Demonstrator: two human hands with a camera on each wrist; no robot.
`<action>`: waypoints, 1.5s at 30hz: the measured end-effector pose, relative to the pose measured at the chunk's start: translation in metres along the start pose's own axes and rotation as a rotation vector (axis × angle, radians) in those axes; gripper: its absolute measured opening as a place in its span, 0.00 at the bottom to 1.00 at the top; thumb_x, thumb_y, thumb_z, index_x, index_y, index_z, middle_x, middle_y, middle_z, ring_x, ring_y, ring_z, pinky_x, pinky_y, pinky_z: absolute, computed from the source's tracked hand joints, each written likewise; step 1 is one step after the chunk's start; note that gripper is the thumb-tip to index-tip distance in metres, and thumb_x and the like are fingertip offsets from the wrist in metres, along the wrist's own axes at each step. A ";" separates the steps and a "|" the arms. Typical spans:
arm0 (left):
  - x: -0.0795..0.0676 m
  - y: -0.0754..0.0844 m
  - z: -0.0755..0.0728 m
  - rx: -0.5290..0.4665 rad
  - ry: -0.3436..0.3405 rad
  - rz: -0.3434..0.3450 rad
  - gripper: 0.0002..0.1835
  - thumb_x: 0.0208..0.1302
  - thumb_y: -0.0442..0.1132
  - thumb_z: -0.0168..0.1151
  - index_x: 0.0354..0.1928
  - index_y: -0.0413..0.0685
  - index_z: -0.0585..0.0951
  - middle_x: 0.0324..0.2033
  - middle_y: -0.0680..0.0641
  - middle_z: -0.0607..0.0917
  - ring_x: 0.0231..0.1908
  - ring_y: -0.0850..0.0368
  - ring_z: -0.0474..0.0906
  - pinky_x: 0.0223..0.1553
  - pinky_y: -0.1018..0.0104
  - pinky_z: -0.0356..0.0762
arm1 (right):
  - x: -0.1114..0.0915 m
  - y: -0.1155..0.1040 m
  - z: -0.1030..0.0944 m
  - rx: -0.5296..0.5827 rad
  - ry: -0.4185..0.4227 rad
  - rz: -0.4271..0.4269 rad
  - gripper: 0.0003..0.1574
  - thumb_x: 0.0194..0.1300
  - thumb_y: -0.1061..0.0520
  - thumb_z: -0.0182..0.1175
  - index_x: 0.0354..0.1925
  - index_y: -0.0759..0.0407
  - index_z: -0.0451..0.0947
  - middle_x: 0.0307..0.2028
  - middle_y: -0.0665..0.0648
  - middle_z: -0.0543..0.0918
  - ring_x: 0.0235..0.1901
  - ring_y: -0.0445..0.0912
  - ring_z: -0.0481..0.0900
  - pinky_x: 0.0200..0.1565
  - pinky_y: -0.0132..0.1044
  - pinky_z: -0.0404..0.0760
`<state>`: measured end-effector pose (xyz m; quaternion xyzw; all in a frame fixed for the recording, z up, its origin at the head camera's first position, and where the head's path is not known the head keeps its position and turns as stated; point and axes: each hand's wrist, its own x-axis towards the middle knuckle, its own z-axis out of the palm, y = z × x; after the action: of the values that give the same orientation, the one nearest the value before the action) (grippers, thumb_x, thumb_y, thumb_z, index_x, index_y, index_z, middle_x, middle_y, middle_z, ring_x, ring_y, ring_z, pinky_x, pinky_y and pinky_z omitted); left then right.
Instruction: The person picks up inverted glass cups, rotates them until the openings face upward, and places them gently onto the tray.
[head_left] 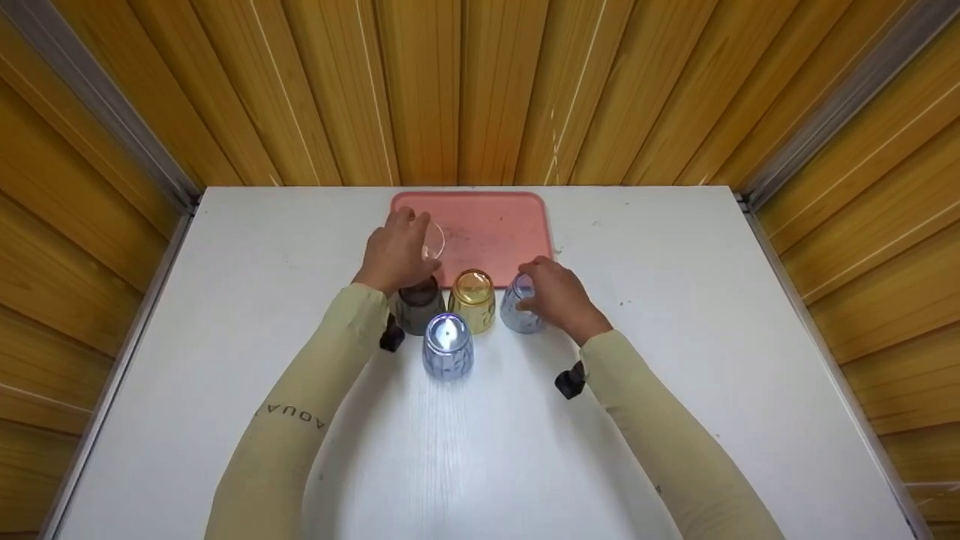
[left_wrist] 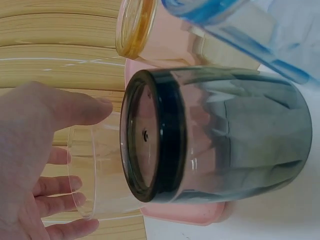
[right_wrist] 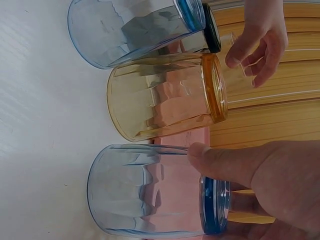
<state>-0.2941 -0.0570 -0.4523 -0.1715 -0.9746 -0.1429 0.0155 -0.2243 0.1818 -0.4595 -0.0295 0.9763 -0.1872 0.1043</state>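
A clear round cup (head_left: 435,241) and an upright pale-blue glass (head_left: 517,311) are gripped by the left hand (head_left: 394,252) and right hand (head_left: 558,295) at the pink rectangular tray's (head_left: 495,225) left and near-right.

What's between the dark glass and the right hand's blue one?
The yellow glass stands inverted between the dark glass and held blue glass in the head view.

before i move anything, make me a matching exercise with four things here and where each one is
1. smoky-grey glass tumbler
2. amber glass tumbler
3. clear round cup
4. pink rectangular tray

A. in the left hand
B. middle of the row of three upside-down tumblers, head view
C. lying flat on the white table
D. left end of that row

Pairs: 1-D, 2-B, 3-A, 4-C
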 end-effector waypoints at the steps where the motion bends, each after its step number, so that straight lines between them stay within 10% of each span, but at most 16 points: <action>1: 0.000 0.000 0.000 0.002 -0.003 -0.004 0.39 0.45 0.53 0.69 0.59 0.49 0.66 0.55 0.41 0.68 0.49 0.46 0.70 0.51 0.49 0.74 | 0.000 0.000 0.000 0.001 -0.001 0.002 0.37 0.49 0.57 0.69 0.58 0.56 0.69 0.53 0.55 0.74 0.54 0.50 0.73 0.59 0.45 0.71; 45: 0.003 -0.008 0.007 -0.058 -0.066 -0.081 0.39 0.44 0.51 0.69 0.60 0.49 0.66 0.56 0.40 0.67 0.51 0.46 0.69 0.53 0.48 0.73 | -0.002 0.001 0.000 -0.038 0.029 -0.051 0.38 0.47 0.56 0.70 0.57 0.59 0.70 0.51 0.57 0.75 0.51 0.51 0.75 0.56 0.45 0.73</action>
<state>-0.2997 -0.0612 -0.4611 -0.1368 -0.9762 -0.1659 -0.0273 -0.2226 0.1831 -0.4592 -0.0539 0.9800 -0.1719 0.0846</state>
